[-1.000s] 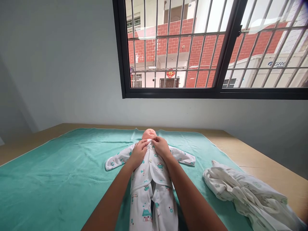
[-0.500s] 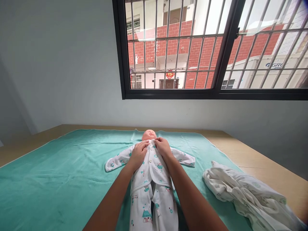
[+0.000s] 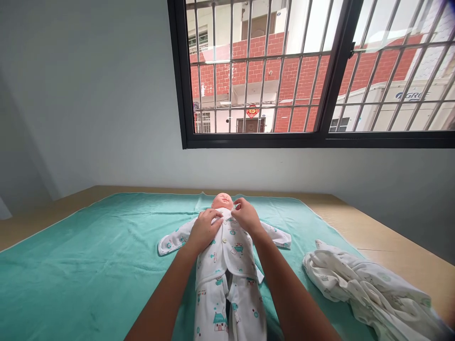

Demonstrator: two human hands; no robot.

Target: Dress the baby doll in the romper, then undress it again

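Observation:
A baby doll [image 3: 222,200] lies on its back on a green towel [image 3: 88,265], dressed in a white printed jacket [image 3: 231,248] and matching trousers [image 3: 220,308]. My left hand [image 3: 204,228] rests on the doll's chest with its fingers curled at the jacket's collar edge. My right hand [image 3: 246,217] pinches the collar fabric just below the doll's chin. Both hands meet at the top of the jacket's button line. The doll's sleeves spread out to either side.
A crumpled heap of white printed baby clothes [image 3: 366,289] lies on the towel's right side. The towel covers a wooden platform [image 3: 391,246] set against a grey wall. A barred window [image 3: 313,71] is above.
Both hands stay at the doll's collar; the right hand has lifted slightly towards the chin. The view has shifted a little.

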